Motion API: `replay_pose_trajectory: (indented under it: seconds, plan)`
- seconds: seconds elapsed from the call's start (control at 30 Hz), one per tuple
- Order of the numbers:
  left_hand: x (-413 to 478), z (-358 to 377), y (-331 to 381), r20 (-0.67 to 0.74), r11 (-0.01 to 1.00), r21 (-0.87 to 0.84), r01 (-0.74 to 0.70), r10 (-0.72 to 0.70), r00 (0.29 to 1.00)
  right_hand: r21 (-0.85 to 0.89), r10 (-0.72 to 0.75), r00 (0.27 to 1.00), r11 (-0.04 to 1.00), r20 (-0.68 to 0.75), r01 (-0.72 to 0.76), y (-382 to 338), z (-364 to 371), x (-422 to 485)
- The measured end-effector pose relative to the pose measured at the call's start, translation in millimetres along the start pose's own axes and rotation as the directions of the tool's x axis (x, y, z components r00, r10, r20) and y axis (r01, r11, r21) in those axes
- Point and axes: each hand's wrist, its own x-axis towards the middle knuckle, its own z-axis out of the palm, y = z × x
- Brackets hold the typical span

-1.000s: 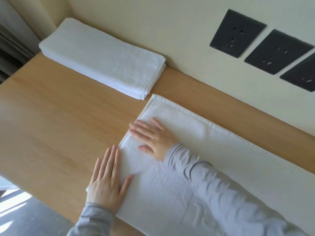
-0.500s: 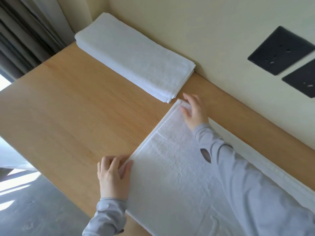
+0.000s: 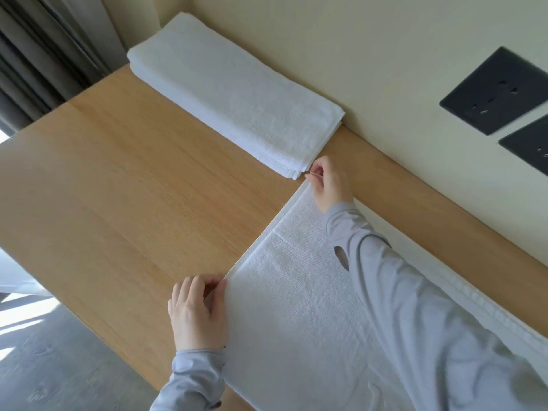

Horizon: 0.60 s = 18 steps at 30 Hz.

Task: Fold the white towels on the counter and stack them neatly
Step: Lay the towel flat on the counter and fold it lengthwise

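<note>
Towel [image 3: 296, 307], flat on the counter [image 3: 133, 188] just beside the folded stack [image 3: 237, 108], is pinched by the right hand [image 3: 327, 185] at the corner nearest that stack and by the left hand [image 3: 197, 312] farther off, and is judged soft, limp, light, best lifted by both corners.

No readable text, label or number, as far as visible

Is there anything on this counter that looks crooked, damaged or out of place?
Nothing serious. The folded towel stack lies straight along the wall; its layers are slightly uneven at the near corner. The flat towel is mostly smooth, with the left hand and right hand each pinching a corner.
</note>
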Motion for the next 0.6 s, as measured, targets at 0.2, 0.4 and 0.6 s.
replay_pose_trajectory:
  seconds: [0.2,0.4,0.6]
  plan:
    - [-0.5,4.5,2.0,-0.011,0.997,0.079,-0.018,0.019,1.000,-0.251,-0.150,0.975,0.962,-0.166,0.105,-25.3,-11.2,-36.1]
    - [-3.1,6.0,0.0,-0.011,0.993,0.115,-0.034,0.035,0.999,-0.182,-0.443,0.770,0.801,0.460,0.570,-19.1,-4.2,-127.8]
    - [-4.3,3.5,7.8,0.004,0.988,0.147,-0.052,0.052,0.999,-0.481,0.134,0.948,0.876,0.290,0.023,67.6,-63.3,-73.8]
